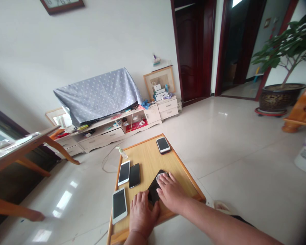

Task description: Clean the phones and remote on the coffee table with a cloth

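A black smartphone (pixel 153 193) lies slanted on the small wooden table (pixel 148 154), between my hands. My left hand (pixel 143 213) grips its near end, with the thumb on one side and the fingers on the other. My right hand (pixel 172 193) lies over the phone's far part and presses a small pale cloth (pixel 161 175) under its fingertips against the dark screen. Most of the cloth is hidden by the fingers. To the left lie a white phone (pixel 124 173), another black phone (pixel 135 176) and a larger white-framed device (pixel 119 206).
A clear pump bottle (pixel 122 153) stands at the table's far left corner. Another white phone (pixel 163 145) rests on a dark item at the far right. Beyond the table is a low white cabinet (pixel 108 134) with a cloth-draped object. A potted plant (pixel 274 99) stands far right.
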